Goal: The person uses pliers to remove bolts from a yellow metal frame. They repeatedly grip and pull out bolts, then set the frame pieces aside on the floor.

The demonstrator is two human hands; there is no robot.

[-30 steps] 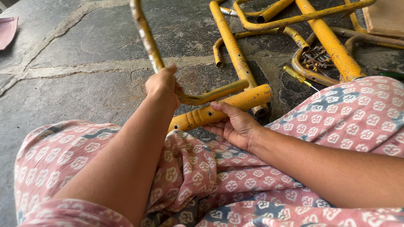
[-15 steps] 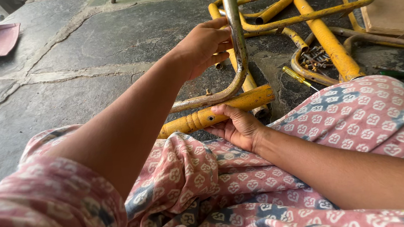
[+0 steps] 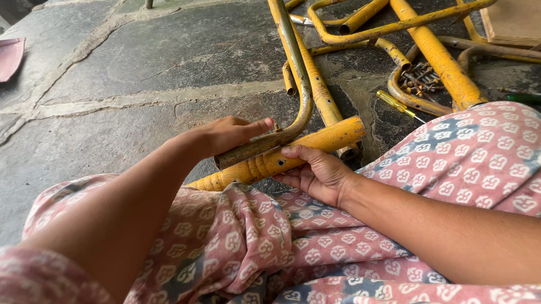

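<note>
The left hand (image 3: 226, 135) rests fingers-closed on the lower end of a bent, rusty yellow metal tube (image 3: 296, 71), which lies on a turned yellow wooden leg (image 3: 278, 160). The right hand (image 3: 318, 175) cups that leg from beneath, over the patterned pink lap. Seating them well probably means keeping both ends aligned, the leg held steady.

Chipped yellow-painted metal tube (image 3: 289, 72), turned wood leg (image 3: 278, 159) w/ matt paint, rough stone floor (image 3: 144, 52).
</note>
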